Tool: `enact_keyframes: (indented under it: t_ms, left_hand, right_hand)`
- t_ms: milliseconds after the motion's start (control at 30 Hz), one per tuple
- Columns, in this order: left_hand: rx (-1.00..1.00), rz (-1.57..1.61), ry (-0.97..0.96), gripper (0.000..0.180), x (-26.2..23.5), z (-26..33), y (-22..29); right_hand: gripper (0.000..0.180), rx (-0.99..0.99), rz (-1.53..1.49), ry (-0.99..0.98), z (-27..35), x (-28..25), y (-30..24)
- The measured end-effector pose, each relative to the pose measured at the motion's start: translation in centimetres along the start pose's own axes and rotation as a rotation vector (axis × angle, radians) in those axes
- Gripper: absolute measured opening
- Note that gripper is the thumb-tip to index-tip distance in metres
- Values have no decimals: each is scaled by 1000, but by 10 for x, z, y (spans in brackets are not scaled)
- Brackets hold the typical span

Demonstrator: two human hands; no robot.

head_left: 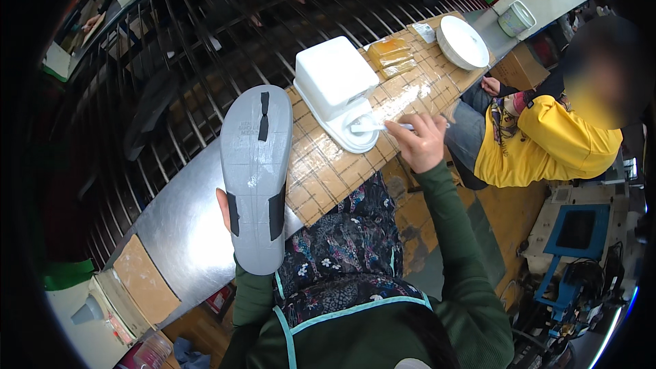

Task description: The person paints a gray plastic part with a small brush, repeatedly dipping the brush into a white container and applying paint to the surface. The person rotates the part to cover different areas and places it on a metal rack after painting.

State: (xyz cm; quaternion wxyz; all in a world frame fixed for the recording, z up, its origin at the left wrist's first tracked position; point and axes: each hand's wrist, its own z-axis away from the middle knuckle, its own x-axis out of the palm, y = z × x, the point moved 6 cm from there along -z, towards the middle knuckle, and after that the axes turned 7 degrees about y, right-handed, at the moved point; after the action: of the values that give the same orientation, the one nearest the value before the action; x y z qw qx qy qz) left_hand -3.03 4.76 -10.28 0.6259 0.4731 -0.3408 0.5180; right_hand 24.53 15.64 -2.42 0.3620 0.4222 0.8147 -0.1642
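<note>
A grey shoe sole [253, 164] with black patches near its far end and at both sides lies upright along my left hand [223, 210]. Only part of that hand shows at the sole's left edge; the rest is hidden beneath it. My right hand [421, 142] is closed around the thin handle of a brush [374, 125]. The brush's tip is in the round dish at the front of a white plastic dispenser [333, 75], which stands on a cardboard-covered bench [311, 184]. What the dish contains is hard to make out.
Yellowish wrapped blocks [391, 55] and a white bowl [462, 42] sit farther along the bench. Metal roller bars [198, 48] run behind it. A person in a yellow top [547, 143] sits at the right. A bare metal surface [198, 232] lies to the left.
</note>
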Motion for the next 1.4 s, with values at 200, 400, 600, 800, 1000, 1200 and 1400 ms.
enact_keyframes:
  t_ms: [200,400,600,800,1000,1200,1400]
  left_hand:
    - [9,26,-34,65,-7,-1,2]
    - [-29,53,-175,64,-4,-2,2]
    - [-41,78,-204,65,2,-2,0]
    - [-18,79,-89,67,1,-1,-1]
    - [4,88,21,72,0,-2,-2]
    - [-60,91,-97,67,-3,-2,-4]
    - [-50,74,-8,70,-12,-2,-5]
  right_hand:
    - [26,0,93,66,-10,5,1]
    - [27,98,61,61,0,-25,6]
    - [19,160,-14,-27,10,-7,0]
    - [16,153,66,43,3,3,-3]
    - [12,473,-125,-65,18,-8,9]
    - [11,686,-307,-124,32,4,9]
    - [15,282,29,-1,14,-1,-14]
